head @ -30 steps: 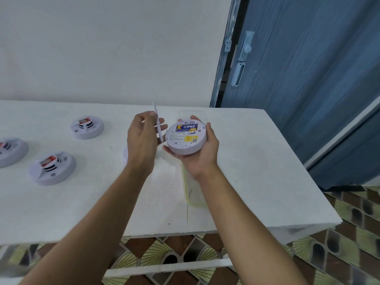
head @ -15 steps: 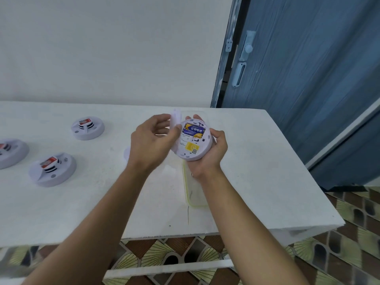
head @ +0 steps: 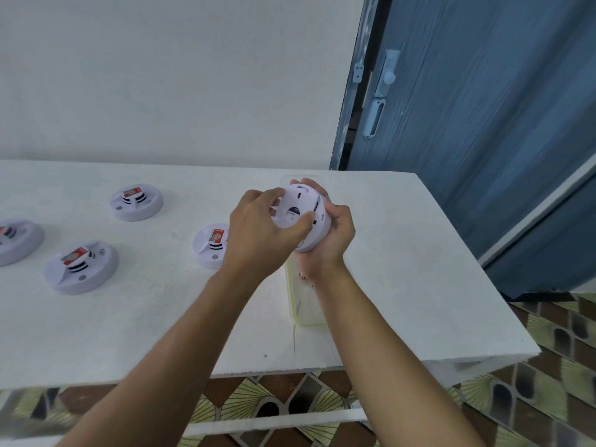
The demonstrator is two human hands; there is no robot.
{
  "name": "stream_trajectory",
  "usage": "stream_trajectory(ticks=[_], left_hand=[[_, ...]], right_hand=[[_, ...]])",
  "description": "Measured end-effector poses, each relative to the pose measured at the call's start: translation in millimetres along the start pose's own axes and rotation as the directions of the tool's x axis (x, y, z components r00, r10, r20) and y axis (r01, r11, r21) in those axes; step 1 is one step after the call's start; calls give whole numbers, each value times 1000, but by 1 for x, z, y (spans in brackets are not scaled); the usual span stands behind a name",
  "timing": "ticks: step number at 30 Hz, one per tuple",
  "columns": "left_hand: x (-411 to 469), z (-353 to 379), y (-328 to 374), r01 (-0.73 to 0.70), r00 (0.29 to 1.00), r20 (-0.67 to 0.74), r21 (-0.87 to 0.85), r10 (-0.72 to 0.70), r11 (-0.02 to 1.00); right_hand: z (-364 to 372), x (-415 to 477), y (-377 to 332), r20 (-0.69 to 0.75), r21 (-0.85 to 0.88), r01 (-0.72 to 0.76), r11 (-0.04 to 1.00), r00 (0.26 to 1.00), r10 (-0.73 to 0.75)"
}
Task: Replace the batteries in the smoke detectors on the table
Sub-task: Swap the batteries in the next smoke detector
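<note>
A white round smoke detector point(head: 317, 232) is held above the table in my right hand point(head: 332, 243), tilted on edge. My left hand point(head: 258, 235) presses its white back cover point(head: 295, 204) onto it, fingers around the cover's rim. The battery inside is hidden by the cover. Several other white detectors lie face up on the white table point(head: 129, 317): one at the back point(head: 136, 202), one at front left point(head: 81, 267), one at the left edge point(head: 16, 241), and one partly behind my left wrist point(head: 211, 246).
A clear plastic box point(head: 304, 304) with a yellowish rim lies on the table under my right forearm. A blue door point(head: 483, 124) stands at the right. The table's front and right edges drop to a patterned floor.
The cover, held apart on edge in my left hand a second ago, has been brought over the detector's labelled back, which it now hides. Both hands rose slightly and the detector tilted.
</note>
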State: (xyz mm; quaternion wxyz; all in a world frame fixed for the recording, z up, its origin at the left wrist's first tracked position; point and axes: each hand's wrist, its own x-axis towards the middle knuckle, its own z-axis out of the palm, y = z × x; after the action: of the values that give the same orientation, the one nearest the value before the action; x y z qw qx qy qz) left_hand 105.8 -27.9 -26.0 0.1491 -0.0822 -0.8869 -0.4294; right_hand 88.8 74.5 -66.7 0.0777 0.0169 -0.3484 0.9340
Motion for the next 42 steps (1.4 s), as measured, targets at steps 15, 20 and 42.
stream_trajectory(ticks=[15, 20, 42], left_hand=[[-2, -5, -3, 25, 999, 26, 2, -25, 1000], [-2, -9, -3, 39, 997, 60, 25, -40, 999], [2, -14, -3, 145, 984, 104, 32, -148, 989]], right_hand=[[1, -1, 4, 8, 10, -2, 1000, 1000, 2], [4, -4, 3, 4, 4, -12, 1000, 1000, 12], [4, -6, 9, 2, 21, -11, 1000, 1000, 10]])
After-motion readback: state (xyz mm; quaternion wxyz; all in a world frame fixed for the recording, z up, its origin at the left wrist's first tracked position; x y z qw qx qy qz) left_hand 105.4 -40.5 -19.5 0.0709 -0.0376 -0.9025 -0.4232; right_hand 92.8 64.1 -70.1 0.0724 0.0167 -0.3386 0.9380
